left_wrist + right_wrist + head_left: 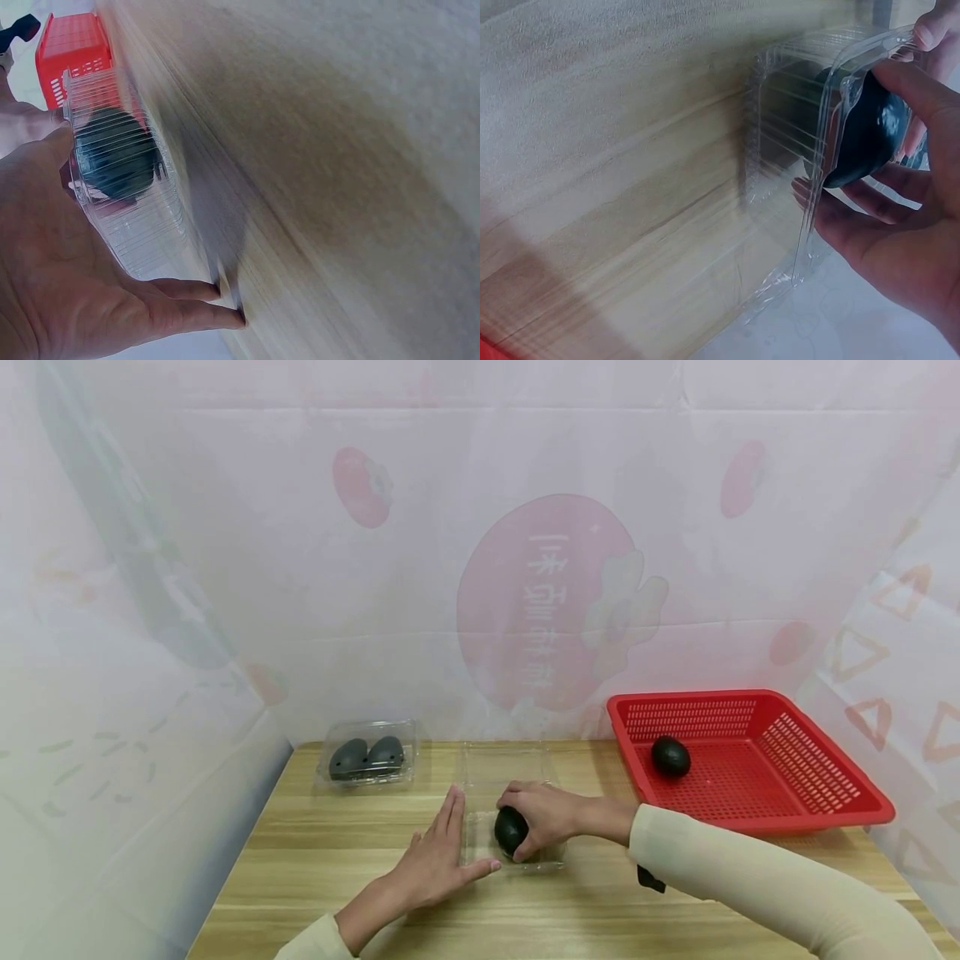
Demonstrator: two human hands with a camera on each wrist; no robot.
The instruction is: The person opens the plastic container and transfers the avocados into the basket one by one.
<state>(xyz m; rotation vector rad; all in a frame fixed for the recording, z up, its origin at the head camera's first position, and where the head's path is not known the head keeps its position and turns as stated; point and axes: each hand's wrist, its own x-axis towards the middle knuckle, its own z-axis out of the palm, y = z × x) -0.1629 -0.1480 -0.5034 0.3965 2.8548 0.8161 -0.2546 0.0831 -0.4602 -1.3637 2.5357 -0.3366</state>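
Grasps with the curled right hand (pixel 546 814) 1 dark avocado (pixel 511 831), partly inside the open clear box (pixel 481 837); holds the left hand (pixel 433 866) straight-fingered, with thumb spread, at the box's left side.

the head view is bright and evenly lit, with soft, diffuse light and only faint shadows. its printed backdrop (pixel 408 585) looks pale and washed out, the pattern hazy, and the wide lens stretches the scene toward the edges. the open clamshell (pixel 505 766) nearly melts into the wooden tabletop (pixel 322 860), picked out by thin glints along its rims. both wrist views are duller and cooler. in the left wrist view, broad shadows cross a softly smeared wood grain; in the right, the avocado (pixel 866 139) carries a small white highlight and shadow dims the lower left.
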